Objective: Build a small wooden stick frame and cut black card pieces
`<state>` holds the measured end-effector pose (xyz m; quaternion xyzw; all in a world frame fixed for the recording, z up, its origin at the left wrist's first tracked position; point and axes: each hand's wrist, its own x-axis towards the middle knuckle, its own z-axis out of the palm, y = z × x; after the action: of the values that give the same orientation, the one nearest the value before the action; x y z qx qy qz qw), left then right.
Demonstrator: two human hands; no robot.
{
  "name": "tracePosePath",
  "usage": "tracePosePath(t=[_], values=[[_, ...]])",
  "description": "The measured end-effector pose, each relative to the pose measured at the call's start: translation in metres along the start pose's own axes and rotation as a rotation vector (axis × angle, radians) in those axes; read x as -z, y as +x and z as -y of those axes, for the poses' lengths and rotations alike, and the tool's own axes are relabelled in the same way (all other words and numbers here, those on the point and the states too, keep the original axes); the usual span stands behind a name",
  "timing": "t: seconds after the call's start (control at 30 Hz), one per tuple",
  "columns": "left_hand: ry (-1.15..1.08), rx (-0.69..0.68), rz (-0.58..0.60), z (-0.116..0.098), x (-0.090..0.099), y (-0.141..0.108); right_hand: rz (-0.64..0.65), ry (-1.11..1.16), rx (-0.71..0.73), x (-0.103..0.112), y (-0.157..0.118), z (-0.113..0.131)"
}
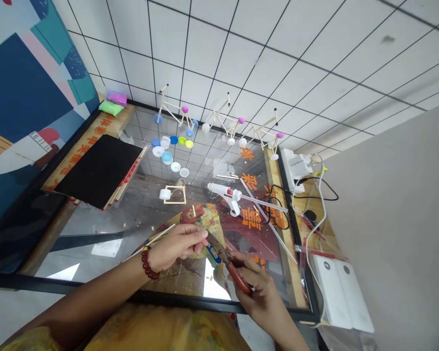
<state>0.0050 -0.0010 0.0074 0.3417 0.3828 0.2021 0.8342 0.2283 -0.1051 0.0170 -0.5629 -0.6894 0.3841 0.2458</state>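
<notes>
Centrally, toward the lower edge of the frame, a pair of pliers (225,255) is held slantwise above the table (80,243), its jaws directed to the upper left. The red handles are enclosed by the right hand (256,282). The thumb and fingers of the left hand (181,243) are drawn narrowly together at the tip of the tool; whether a small piece is pinched there cannot be told. A slim wooden stick (163,235) is seen beside the left hand, and whether it is gripped or merely lies there is likewise unclear.

The pliers are judged to be stiff, robust and moderately heavy for their size, best grasped low on the handles, whose coating probably resists slipping. The stick is judged light, rigid and easily snapped, best taken near the point of pressure.

Above the hands, a glue gun (225,192) and a small stick frame (185,195) with a white cap are shown at mid-frame.

Orange Chinese characters (249,181) are displayed down the right side of the table, of which 体 and 彩 can be read; those at the left are not reliably legible. The emblems on the white boxes (342,292) at lower right are too small to be identified.
</notes>
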Motion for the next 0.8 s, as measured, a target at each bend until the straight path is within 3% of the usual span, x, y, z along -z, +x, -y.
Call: tracePosePath(t=[0.1, 0.2, 0.4, 0.63, 0.8], values=[[0.158, -0.085, -0.064, 0.001, -0.001, 0.0, -0.026, -0.064, 0.039, -0.001, 0.001, 0.001], [0.386, -0.301, -0.104, 0.0, 0.0, -0.001, -0.073, -0.183, 0.096, -0.002, -0.004, -0.006], [0.611, -0.603, -0.078, -0.005, 0.001, -0.009, -0.299, -0.295, 0.129, -0.004, -0.014, -0.018], [0.776, -0.733, 0.05, -0.001, -0.002, -0.015, -0.191, -0.533, 0.131, -0.004, -0.013, -0.02], [0.861, -0.716, 0.034, 0.0, -0.003, -0.015, -0.181, -0.541, 0.112, -0.005, -0.015, -0.025]])
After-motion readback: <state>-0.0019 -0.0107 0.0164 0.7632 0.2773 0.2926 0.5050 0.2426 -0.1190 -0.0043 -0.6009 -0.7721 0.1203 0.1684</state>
